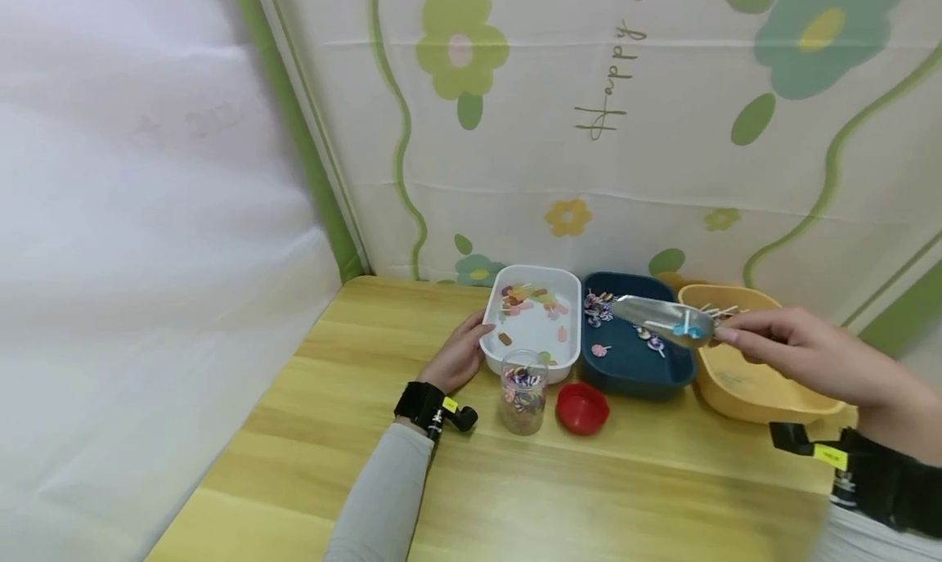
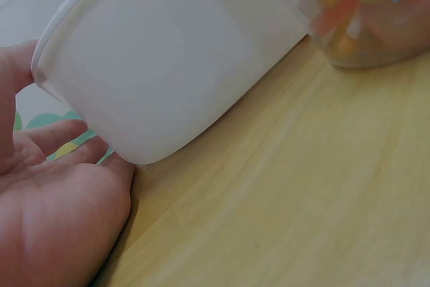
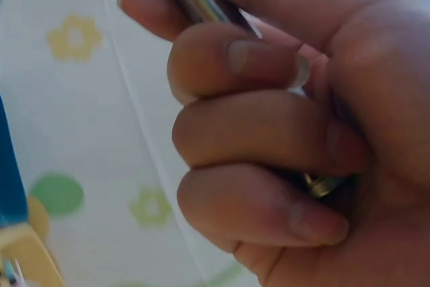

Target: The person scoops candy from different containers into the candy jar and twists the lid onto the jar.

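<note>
My left hand [image 1: 455,361] holds the left side of a white plastic bin [image 1: 531,339], the thumb over its rim and the fingers along the outer wall. Small candy-like pieces lie inside that bin. My right hand [image 1: 813,357] grips the handle of a metal scoop [image 1: 651,310], fingers curled round it in the right wrist view. Raised over the dark blue bin [image 1: 625,366], the scoop carries a few tiny blue lollipops [image 1: 688,330]. A clear jar [image 1: 522,419], partly filled with small colourful pieces, stands in front of the white bin.
Beside the jar sits a red bowl-shaped piece [image 1: 582,410]. Striped mini lollipops [image 1: 599,308] lie in the blue bin. A yellow bin [image 1: 751,382] with more sticks inside stands at the right. Behind the wooden table [image 1: 324,431] hangs a flowered cloth [image 1: 515,161].
</note>
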`<state>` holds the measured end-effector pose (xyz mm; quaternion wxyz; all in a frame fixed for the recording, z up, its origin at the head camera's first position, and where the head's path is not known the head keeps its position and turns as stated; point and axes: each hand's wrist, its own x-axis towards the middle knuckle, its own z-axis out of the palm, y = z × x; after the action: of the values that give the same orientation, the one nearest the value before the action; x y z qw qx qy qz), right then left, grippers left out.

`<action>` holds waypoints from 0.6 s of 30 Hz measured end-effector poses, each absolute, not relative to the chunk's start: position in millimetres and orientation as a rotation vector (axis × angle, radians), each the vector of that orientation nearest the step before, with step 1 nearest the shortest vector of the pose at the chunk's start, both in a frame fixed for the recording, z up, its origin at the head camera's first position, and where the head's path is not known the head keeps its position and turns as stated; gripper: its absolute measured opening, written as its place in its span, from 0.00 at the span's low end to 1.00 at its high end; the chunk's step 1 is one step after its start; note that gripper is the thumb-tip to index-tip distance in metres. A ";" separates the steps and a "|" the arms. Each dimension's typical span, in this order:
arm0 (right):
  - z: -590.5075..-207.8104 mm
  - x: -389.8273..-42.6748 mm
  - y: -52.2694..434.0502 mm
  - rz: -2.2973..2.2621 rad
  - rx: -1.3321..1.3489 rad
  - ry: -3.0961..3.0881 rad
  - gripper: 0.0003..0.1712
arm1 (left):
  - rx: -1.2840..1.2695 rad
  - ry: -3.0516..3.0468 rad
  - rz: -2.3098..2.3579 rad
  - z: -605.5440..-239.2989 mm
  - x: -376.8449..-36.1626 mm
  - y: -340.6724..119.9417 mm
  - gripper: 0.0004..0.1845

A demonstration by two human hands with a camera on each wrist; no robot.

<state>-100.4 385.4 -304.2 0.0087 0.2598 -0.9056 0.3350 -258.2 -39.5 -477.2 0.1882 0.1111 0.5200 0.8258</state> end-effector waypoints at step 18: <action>-297.5 -97.1 303.3 0.786 0.984 -2.891 0.10 | 0.303 1.452 2.331 -475.9 -259.4 -41.1 0.31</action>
<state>-97.1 303.3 -297.5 -0.0061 0.3119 -0.9168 0.2493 -259.4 -41.1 -475.9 0.1882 0.1077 0.5160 0.8287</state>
